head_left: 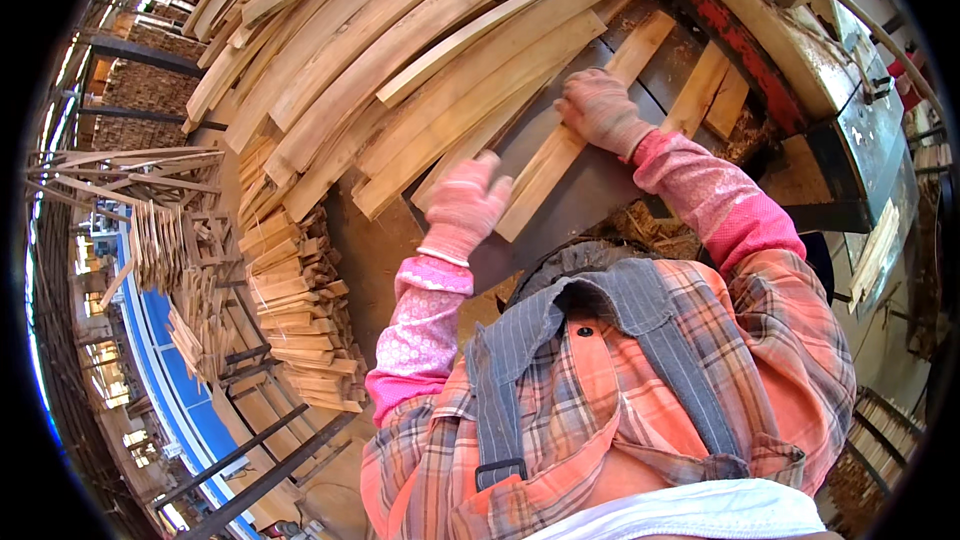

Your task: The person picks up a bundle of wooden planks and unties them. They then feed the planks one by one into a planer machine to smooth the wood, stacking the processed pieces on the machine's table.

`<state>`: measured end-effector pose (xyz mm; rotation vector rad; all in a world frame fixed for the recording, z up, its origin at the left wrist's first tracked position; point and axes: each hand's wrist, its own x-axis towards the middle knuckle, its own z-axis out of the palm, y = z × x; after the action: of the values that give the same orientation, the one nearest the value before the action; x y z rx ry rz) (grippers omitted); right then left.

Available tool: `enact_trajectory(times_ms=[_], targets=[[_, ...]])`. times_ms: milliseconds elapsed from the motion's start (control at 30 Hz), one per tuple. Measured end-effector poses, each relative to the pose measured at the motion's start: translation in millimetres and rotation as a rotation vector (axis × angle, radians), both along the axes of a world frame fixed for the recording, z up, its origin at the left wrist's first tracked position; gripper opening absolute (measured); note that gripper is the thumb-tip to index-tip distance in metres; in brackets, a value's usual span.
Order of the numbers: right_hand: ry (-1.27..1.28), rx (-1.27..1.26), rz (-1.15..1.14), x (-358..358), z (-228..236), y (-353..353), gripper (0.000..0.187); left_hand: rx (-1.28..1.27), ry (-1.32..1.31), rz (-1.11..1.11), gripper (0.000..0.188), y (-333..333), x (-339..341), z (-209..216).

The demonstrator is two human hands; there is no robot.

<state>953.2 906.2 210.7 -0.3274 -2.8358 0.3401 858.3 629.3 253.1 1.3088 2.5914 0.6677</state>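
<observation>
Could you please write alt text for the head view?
A gloved right hand curls over a narrow wooden board on a grey worktable, while the open, gloved left hand is beside the board's near end. Long planks are heaped beyond, with short wood pieces stacked at left.

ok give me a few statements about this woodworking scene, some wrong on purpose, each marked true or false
1. The right hand is on a narrow wooden plank. True.
2. Both hands are bare. False: they wear pinkish gloves.
3. The big pile of long wooden boards lies right of the right hand. False: it lies to its left and beyond.
4. The shirt is plaid. True.
5. The apron straps are bright yellow. False: they are blue-grey with pale pinstripes.
</observation>
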Motion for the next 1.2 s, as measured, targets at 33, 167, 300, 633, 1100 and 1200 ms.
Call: enact_trajectory(times_ms=[33, 167, 300, 633, 1100, 1200], targets=[[0.011, 0.013, 0.001, -2, -3, 10, 0.026, 0.073, 0.19, 0.027, 0.039, -8, -11, -5], [-0.24, 0.057, -0.119, 19, 6, 71, 0.031, -0.098, 0.476, 0.451, 0.061, -49, -57, 1], [-0.29, 0.101, -0.204, 47, -1, 129, 0.035, -0.173, 0.278, 0.799, 0.073, -74, -85, 10], [0.243, -0.536, -0.42, -72, 56, 137, 0.059, -0.028, 0.225, 0.795, 0.058, -58, -92, 27], [0.06, 0.01, -0.008, 10, 21, -8, 0.032, 0.501, -0.378, 0.148, 0.024, -28, 24, 101], [-0.083, 0.007, -0.063, 14, -8, 5, 0.022, 0.985, -0.403, -0.31, 0.035, -9, 38, 195]])
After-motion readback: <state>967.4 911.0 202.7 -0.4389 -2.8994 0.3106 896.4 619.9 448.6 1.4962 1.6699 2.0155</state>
